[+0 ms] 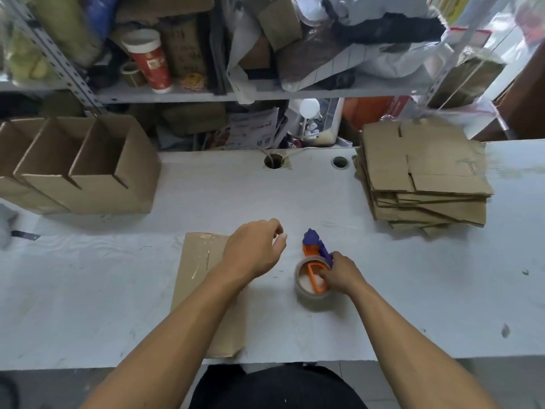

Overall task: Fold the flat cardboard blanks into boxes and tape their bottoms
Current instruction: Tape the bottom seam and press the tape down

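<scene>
The right hand (339, 273) curls its fingers around the tape dispenser (314, 261), which rests on the table (413, 290), likely kept close for sealing bottoms. Just left of that grip the left hand (253, 249) hovers with fingers loosely curled, holding nothing, forearm crossing a flat cardboard piece (200, 278) bearing tape strips. Farther off to the right lies the stack of flat blanks (421, 178); far to the left stand folded boxes (79, 166), open side up.
</scene>
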